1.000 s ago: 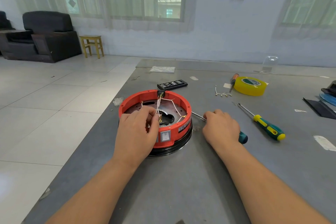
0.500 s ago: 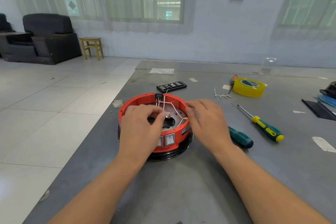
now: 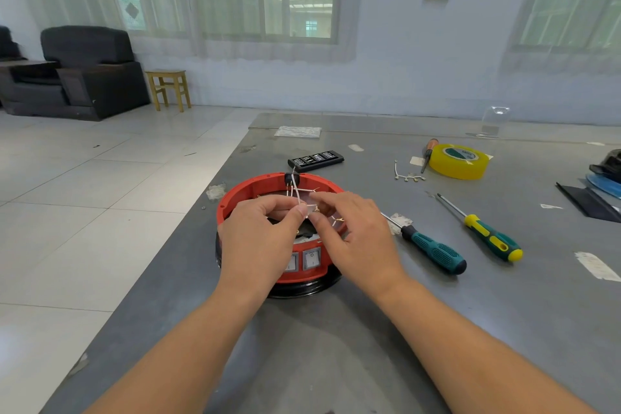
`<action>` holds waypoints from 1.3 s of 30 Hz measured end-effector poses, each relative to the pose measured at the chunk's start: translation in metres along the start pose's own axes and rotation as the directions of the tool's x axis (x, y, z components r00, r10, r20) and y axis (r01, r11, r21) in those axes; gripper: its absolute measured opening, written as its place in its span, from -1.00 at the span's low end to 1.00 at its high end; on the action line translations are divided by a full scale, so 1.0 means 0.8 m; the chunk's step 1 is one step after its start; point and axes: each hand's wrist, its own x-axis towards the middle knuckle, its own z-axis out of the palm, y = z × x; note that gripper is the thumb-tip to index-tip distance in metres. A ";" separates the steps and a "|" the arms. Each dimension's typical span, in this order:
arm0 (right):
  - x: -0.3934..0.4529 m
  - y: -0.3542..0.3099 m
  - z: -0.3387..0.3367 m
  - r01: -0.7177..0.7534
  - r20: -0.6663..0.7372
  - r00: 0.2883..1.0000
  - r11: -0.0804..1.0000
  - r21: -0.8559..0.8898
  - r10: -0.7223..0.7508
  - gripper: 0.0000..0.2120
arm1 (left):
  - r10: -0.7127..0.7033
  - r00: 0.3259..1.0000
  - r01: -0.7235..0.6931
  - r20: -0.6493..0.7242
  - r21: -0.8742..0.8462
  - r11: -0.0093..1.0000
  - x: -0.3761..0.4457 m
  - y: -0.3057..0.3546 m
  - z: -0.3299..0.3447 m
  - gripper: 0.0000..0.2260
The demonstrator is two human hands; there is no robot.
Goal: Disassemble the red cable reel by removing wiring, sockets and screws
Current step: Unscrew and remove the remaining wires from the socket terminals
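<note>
The red cable reel (image 3: 250, 186) lies open-side up on the grey table (image 3: 336, 346), with two switches on its near wall and a black base under it. Thin white wires (image 3: 295, 190) run from a black grommet on its far rim down to my fingers. My left hand (image 3: 260, 239) is over the reel and pinches the wires between thumb and forefinger. My right hand (image 3: 353, 235) meets it from the right and pinches the same wires at their ends. Much of the reel's inside is hidden by both hands.
A dark green screwdriver (image 3: 433, 250) lies just right of the reel, a yellow-green one (image 3: 490, 237) beyond it. Farther back are a yellow tape roll (image 3: 458, 161), a loose wire piece (image 3: 408, 176), an orange-handled tool (image 3: 428, 153) and a black bit case (image 3: 316, 160). The table's left edge is close.
My right hand let go of the dark green screwdriver, which now lies on the table, and came over the reel to pinch the wires. My left hand stayed on the wires.
</note>
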 end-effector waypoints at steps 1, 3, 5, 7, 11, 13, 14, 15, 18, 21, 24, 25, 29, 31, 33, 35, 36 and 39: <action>0.001 0.001 -0.001 0.007 0.003 1.000 1.000 0.004 -0.007 -0.81 | -0.005 1.000 0.004 0.006 0.013 1.000 0.000 0.001 -0.001 -0.80; 0.003 0.003 -0.004 0.050 -0.007 0.999 0.999 -0.005 -0.050 -0.84 | -0.009 1.000 0.009 0.011 0.022 1.000 -0.001 0.004 -0.001 -0.83; 0.003 0.003 -0.008 0.102 -0.008 0.995 0.994 -0.043 -0.103 -0.85 | -0.007 1.000 0.007 0.008 0.007 1.000 -0.003 0.005 -0.002 -0.85; 0.005 0.003 -0.014 0.141 0.010 0.990 0.986 -0.089 -0.141 -0.81 | 0.024 1.000 -0.024 0.004 0.009 1.000 -0.004 0.005 0.000 -0.83; 0.020 0.019 -0.037 0.019 0.040 0.999 0.998 -0.063 -0.016 -0.80 | 0.156 0.988 -0.156 0.020 0.247 0.956 -0.008 0.000 0.007 -0.87; 0.029 0.038 -0.055 -0.146 0.038 0.989 0.989 -0.001 0.146 -0.85 | 0.283 0.955 -0.291 0.086 0.439 0.850 -0.012 -0.007 0.011 -0.78; 0.033 0.050 -0.064 -0.241 0.040 0.970 0.970 0.023 0.239 -0.86 | 0.356 0.926 -0.368 0.130 0.532 0.763 -0.015 -0.010 0.014 -0.73; 0.037 0.063 -0.072 -0.324 0.044 0.946 0.946 0.031 0.322 -0.88 | 0.405 0.898 -0.421 0.173 0.602 0.678 -0.017 -0.012 0.017 -0.68; 0.060 0.111 -0.087 -0.452 0.125 0.877 0.885 -0.116 0.464 -0.86 | 0.466 0.850 -0.491 0.245 0.689 0.533 -0.016 -0.015 0.030 -0.60; 0.090 0.164 -0.092 -0.409 0.283 0.786 0.805 -0.429 0.550 -0.77 | 0.506 0.827 -0.500 0.247 0.734 0.459 -0.013 -0.019 0.043 -0.63; 0.113 0.213 -0.085 -0.366 0.322 0.711 0.719 -0.590 0.626 -0.74 | 0.562 0.795 -0.509 0.229 0.756 0.411 -0.007 -0.031 0.054 -0.64; 0.118 0.227 -0.079 -0.359 0.324 0.695 0.701 -0.616 0.642 -0.75 | 0.585 0.780 -0.517 0.222 0.756 0.401 -0.004 -0.035 0.057 -0.64; 0.132 0.272 -0.043 -0.366 0.302 0.669 0.655 -0.662 0.679 -0.78 | 0.651 0.740 -0.526 0.167 0.747 0.407 0.006 -0.047 0.066 -0.60; 0.137 0.287 -0.024 -0.361 0.301 0.670 0.652 -0.666 0.679 -0.79 | 0.671 0.726 -0.528 0.149 0.746 0.406 0.008 -0.052 0.069 -0.60; 0.143 0.296 -0.008 -0.350 0.292 0.685 0.653 -0.672 0.668 -0.79 | 0.683 0.717 -0.532 0.140 0.743 0.407 0.009 -0.055 0.071 -0.60; 0.147 0.304 0.003 -0.317 0.306 0.684 0.649 -0.692 0.662 -0.79 | 0.688 0.713 -0.536 0.135 0.737 0.412 0.010 -0.058 0.072 -0.61; 0.147 0.307 0.006 -0.300 0.323 0.673 0.644 -0.704 0.666 -0.78 | 0.690 0.712 -0.539 0.135 0.734 0.413 0.009 -0.059 0.072 -0.61; 0.149 0.311 0.008 -0.281 0.342 0.661 0.643 -0.712 0.668 -0.72 | 0.693 0.709 -0.542 0.135 0.733 0.411 0.009 -0.060 0.072 -0.61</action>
